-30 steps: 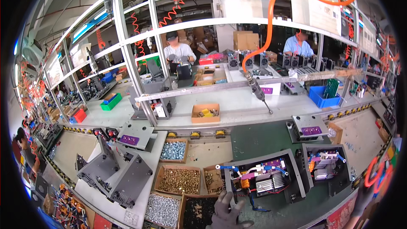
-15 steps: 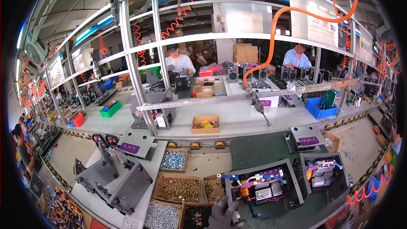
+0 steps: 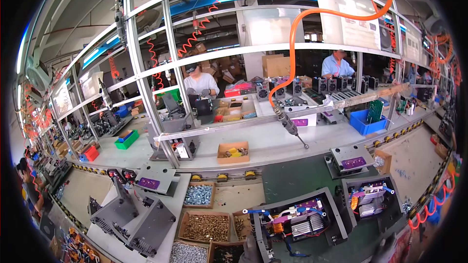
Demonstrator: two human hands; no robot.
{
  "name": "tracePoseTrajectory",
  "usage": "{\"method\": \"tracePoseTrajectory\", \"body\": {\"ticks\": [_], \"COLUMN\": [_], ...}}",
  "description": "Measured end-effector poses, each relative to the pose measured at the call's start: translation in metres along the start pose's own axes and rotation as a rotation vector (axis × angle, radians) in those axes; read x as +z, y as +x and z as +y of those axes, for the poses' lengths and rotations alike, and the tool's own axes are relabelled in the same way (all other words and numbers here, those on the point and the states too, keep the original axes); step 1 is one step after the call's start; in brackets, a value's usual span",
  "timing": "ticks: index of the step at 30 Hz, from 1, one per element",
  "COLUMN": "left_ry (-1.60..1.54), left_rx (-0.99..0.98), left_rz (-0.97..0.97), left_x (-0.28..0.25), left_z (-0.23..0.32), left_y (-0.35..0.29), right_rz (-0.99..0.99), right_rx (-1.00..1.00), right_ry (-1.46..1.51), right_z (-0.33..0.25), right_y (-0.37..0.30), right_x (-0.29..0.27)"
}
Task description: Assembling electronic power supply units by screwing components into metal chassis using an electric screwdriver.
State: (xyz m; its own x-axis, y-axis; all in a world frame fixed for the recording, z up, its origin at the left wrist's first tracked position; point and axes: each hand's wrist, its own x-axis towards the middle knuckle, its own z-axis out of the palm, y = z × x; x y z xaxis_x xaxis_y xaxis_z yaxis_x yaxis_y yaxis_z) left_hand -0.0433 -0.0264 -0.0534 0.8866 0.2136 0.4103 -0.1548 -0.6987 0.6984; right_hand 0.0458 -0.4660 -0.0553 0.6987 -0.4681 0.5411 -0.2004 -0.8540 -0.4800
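At the lower edge my left hand (image 3: 251, 250), in a grey glove, is beside the left wall of an open dark metal case (image 3: 336, 214). Only part of this hand shows, and its grip is hidden. Inside the case are silver finned heat sinks (image 3: 307, 225), an orange-wound coil (image 3: 277, 227) and blue-ended cables (image 3: 317, 211). My right hand (image 3: 390, 247), gloved and dark, is smeared at the lower right, near a second open case (image 3: 378, 219) with similar parts. What its fingers do cannot be made out.
Cardboard boxes hold brass fasteners (image 3: 204, 227), silver fasteners (image 3: 187, 253) and bluish fasteners (image 3: 199, 195). Grey metal housings (image 3: 151, 221) stand on the left. A power screwdriver (image 3: 287, 124) hangs from an orange hose over the bench. Two co-workers (image 3: 200, 82) sit across the line.
My left hand has drawn down toward the lower edge, off the case's near left corner, and less of it shows. The whole view has shifted slightly.
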Motion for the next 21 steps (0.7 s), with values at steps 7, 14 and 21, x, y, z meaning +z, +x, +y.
{"method": "tracePoseTrajectory", "body": {"ticks": [7, 14, 21], "left_ry": [0.018, -0.364, -0.064], "left_rx": [-0.002, -0.175, -0.122], "left_rz": [0.032, -0.038, 0.039], "left_x": [0.002, -0.057, -0.088], "left_z": [-0.009, -0.004, -0.098], "left_y": [-0.007, 0.020, 0.100], "right_rz": [-0.024, 0.095, 0.070], "right_rx": [0.071, 0.008, 0.025], "right_ry": [0.173, 0.323, 0.138], "right_z": [0.023, -0.014, -0.077], "right_y": [0.004, 0.035, 0.078], "right_x": [0.023, 0.040, -0.002]}}
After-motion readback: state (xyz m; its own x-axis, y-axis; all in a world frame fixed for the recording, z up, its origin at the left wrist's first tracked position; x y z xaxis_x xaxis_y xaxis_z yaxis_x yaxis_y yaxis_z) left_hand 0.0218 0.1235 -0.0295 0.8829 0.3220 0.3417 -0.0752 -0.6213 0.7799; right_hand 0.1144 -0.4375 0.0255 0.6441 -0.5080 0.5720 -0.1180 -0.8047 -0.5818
